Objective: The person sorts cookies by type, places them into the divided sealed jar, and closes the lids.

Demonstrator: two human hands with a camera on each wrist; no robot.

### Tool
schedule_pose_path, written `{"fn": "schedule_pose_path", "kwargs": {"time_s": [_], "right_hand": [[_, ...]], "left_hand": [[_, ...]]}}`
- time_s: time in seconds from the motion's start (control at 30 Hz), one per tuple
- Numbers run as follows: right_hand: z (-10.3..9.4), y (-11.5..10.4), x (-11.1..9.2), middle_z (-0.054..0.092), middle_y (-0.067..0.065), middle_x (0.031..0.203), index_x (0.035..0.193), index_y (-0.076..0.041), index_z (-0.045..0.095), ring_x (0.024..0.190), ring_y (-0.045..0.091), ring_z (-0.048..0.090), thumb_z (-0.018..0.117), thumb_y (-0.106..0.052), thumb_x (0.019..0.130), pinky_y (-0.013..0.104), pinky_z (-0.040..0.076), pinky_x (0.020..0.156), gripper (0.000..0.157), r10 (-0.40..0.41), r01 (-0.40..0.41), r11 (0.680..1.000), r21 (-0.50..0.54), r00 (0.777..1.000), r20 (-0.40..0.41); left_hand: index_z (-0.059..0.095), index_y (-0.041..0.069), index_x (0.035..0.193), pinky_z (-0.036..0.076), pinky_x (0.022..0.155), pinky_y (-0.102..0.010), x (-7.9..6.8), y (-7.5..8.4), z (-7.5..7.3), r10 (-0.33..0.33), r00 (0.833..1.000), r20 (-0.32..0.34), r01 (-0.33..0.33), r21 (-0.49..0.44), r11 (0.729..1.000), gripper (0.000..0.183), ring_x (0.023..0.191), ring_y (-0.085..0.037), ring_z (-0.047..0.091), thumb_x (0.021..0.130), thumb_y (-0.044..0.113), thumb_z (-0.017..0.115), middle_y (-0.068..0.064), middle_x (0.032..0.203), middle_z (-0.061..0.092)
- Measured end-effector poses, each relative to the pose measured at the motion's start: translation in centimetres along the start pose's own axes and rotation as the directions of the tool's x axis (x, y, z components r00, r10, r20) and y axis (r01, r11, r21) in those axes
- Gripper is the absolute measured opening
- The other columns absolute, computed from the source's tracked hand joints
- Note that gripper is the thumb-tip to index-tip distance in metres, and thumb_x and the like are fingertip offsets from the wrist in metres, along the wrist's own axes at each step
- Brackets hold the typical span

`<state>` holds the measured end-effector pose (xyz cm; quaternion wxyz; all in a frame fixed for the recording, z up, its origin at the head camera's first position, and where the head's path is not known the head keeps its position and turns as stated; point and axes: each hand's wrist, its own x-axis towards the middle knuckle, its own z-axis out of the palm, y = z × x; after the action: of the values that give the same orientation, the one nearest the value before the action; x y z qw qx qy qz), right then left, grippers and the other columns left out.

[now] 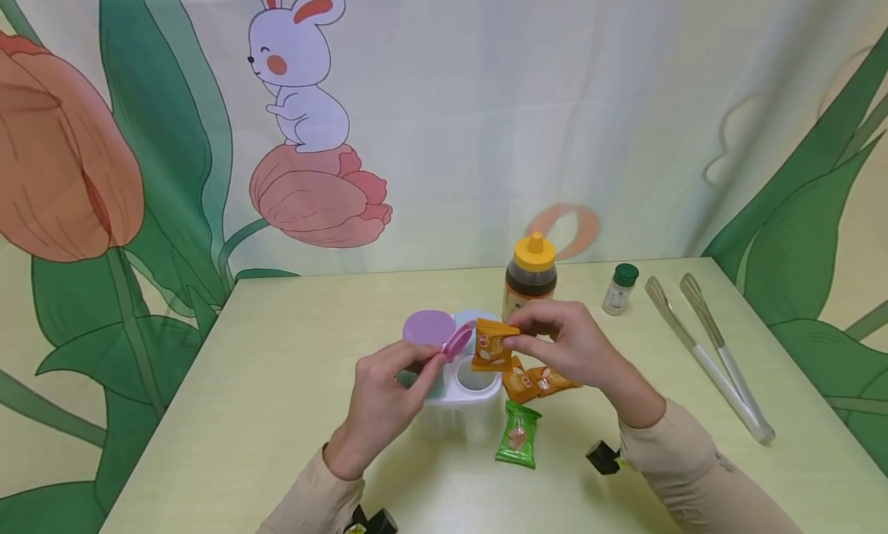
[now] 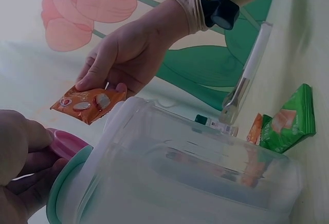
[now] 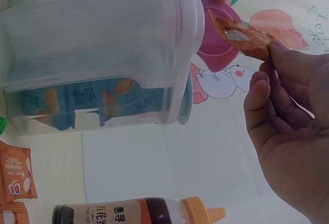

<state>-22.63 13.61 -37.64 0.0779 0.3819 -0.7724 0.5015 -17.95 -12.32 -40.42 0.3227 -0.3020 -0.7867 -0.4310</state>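
My left hand [image 1: 388,387] pinches the raised pink lid [image 1: 459,340] of a clear plastic storage container [image 1: 458,420]. Beneath that lid a round opening shows in the container's white top. Between thumb and fingers, my right hand [image 1: 572,341] holds an orange snack packet [image 1: 494,347] just above the opening, apart from the rim. The purple lid [image 1: 428,328] and the teal lid [image 2: 69,185] lie down over their openings. Through the wall, the right wrist view shows blue snack packets [image 3: 115,98] in one compartment. The right wrist view hides part of the left hand.
More orange packets [image 1: 551,381] and a green packet [image 1: 518,435] lie right of the container. Behind it stands a syrup bottle [image 1: 531,276] with a yellow cap. Farther right are a green-capped jar [image 1: 620,289] and two metal utensils [image 1: 721,357] with pale handles. A printed curtain hangs behind the table.
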Motion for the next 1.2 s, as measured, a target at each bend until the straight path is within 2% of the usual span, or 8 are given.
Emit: {"fn": "schedule_pose_path", "kwargs": {"time_s": [0.47, 0.9, 1.2], "right_hand": [[0.49, -0.17, 0.48, 0.07, 0.003, 0.086, 0.094, -0.007, 0.072, 0.073, 0.012, 0.061, 0.075, -0.001, 0.082, 0.026, 0.057, 0.065, 0.013, -0.006, 0.006, 1.0, -0.005, 1.0, 0.017], [0.88, -0.07, 0.5, 0.07, 0.004, 0.087, 0.095, -0.007, 0.072, 0.074, 0.012, 0.062, 0.074, -0.002, 0.083, 0.028, 0.058, 0.068, 0.013, -0.015, 0.015, 1.0, 0.002, 0.999, 0.042], [1.04, 0.04, 0.53, 0.07, 0.003, 0.086, 0.094, -0.007, 0.071, 0.074, 0.011, 0.062, 0.074, -0.001, 0.083, 0.028, 0.058, 0.066, 0.012, -0.038, 0.039, 0.999, -0.001, 0.998, 0.048]], "left_hand": [[0.075, 0.003, 0.091, 0.055, 0.061, -0.018, 0.07, 0.07, -0.02, 0.03, 0.999, -0.028, -0.031, -0.023, 0.999, 0.013, 0.066, -0.012, 0.067, 0.08, -0.003, 0.076, -0.006, 0.08, 0.072], [0.075, 0.003, 0.091, 0.055, 0.063, -0.016, 0.06, 0.05, -0.03, -0.009, 1.0, 0.001, 0.009, -0.034, 0.999, 0.009, 0.068, -0.01, 0.068, 0.082, 0.001, 0.076, -0.005, 0.083, 0.073], [0.075, 0.003, 0.092, 0.056, 0.063, -0.017, 0.1, 0.14, -0.03, -0.007, 1.0, 0.0, 0.007, -0.031, 0.999, 0.011, 0.069, -0.011, 0.068, 0.082, 0.0, 0.075, -0.005, 0.084, 0.073]]}}
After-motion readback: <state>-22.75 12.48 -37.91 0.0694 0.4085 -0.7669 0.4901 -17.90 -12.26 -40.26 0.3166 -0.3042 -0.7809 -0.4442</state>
